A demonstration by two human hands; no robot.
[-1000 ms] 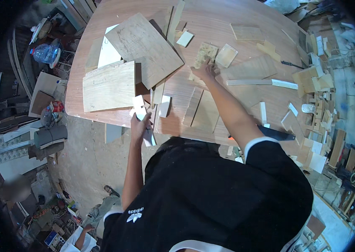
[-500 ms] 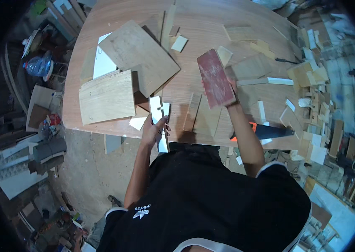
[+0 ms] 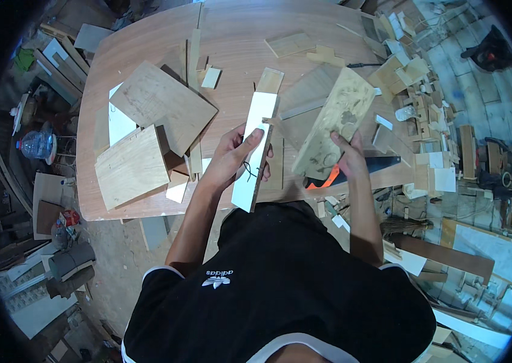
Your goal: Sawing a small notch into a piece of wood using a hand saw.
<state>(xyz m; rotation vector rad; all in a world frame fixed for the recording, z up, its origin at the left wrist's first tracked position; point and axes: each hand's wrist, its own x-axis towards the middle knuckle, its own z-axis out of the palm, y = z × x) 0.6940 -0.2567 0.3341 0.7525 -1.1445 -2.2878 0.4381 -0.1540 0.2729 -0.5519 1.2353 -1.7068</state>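
My left hand (image 3: 236,158) is closed round a narrow white-faced wooden strip (image 3: 262,107), thumb on its face. The strip has a small notch in its right edge and a dark pencilled mark near its lower end. My right hand (image 3: 351,153) grips a sanding block (image 3: 339,115) by its lower right edge. Its bare, stained wooden face is turned up, so the red sandpaper side is hidden. The strip and the block are held apart above the table. Behind the block, a handsaw (image 3: 374,164) with an orange and black handle lies partly covered.
On the wooden table (image 3: 147,60), several boards (image 3: 162,106) overlap at the left, with a pale plank (image 3: 132,167) in front. Thin panels (image 3: 310,91) lie beyond my hands. Wood offcuts (image 3: 431,130) crowd the right side. A water bottle (image 3: 36,145) stands off the left edge.
The white strip has been raised and moved right, toward the block. The sanding block has turned over from its red face to its wooden face. The view has shifted.
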